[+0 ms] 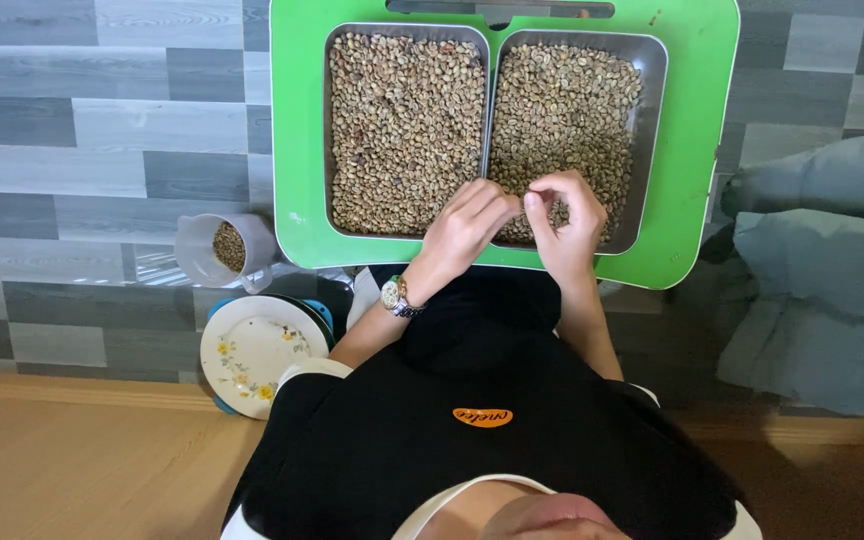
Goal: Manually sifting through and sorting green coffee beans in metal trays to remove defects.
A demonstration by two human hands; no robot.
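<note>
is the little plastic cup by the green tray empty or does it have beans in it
Partly filled: the cup shows a small heap of beans inside, well below its rim.

- It looks like a room in a home, with the work done on the floor rather than at a bench.
- Grey wood-look vinyl flooring (72, 130) meets a band of bare tan boards (72, 470).
- A flowered household plate (252, 352) and a plastic measuring jug (214, 248) sit on the floor.
- A folded grey-blue blanket (822, 270) lies to one side.

Both hands, left hand (464, 228) and right hand (567, 225), meet with fingers pinched.
</note>
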